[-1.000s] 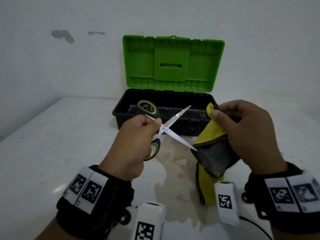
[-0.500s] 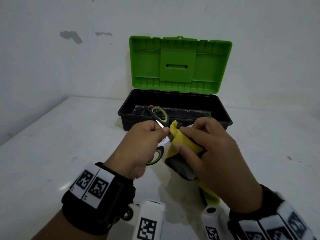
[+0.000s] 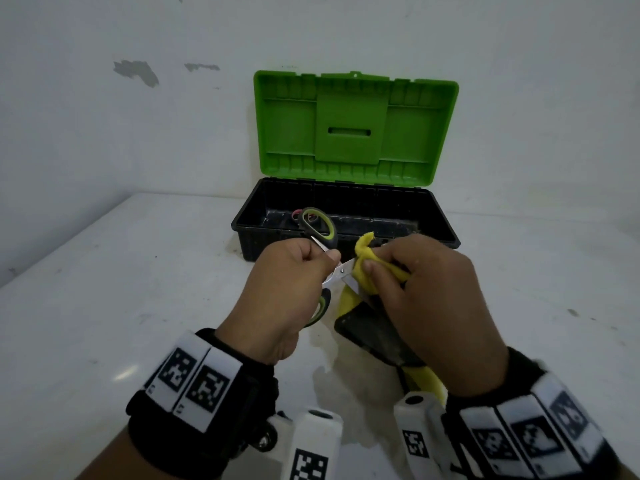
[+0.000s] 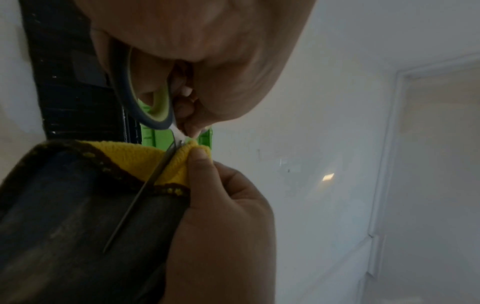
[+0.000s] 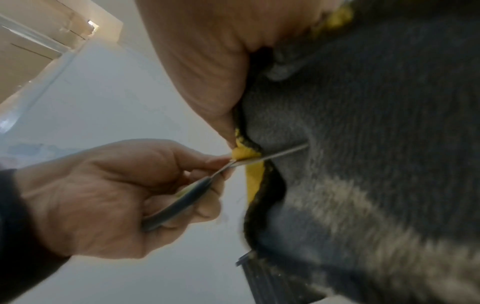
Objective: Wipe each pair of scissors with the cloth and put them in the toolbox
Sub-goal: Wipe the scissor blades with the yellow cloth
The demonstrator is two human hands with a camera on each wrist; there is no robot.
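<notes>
Two hands: both raised over the white table (image 3: 104,306), working close together in front of the toolbox.
Left hand (image 3: 284,292): curled around the scissors (image 3: 341,271) near the pivot, one grey-and-green handle loop sticking up above the fist and the other below it; the grasp is firm in the head and right wrist views.
Scissors: blades spread apart, held in the air between the two hands; one blade runs into the folded cloth, the other lies bare across the cloth's dark side in the left wrist view.
Right hand (image 3: 433,292): fingers and thumb pinch the yellow cloth (image 3: 367,271) around a blade close to the pivot.
Cloth: yellow on one face, dark grey on the other with a dark stitched edge; the rest hangs down below the right hand toward the table.
Toolbox (image 3: 346,216): black base standing on the table behind the hands, green lid (image 3: 353,129) tilted up against the wall, open.
Inside the toolbox: something with red handle loops lies near the left end; too hidden to tell more.
</notes>
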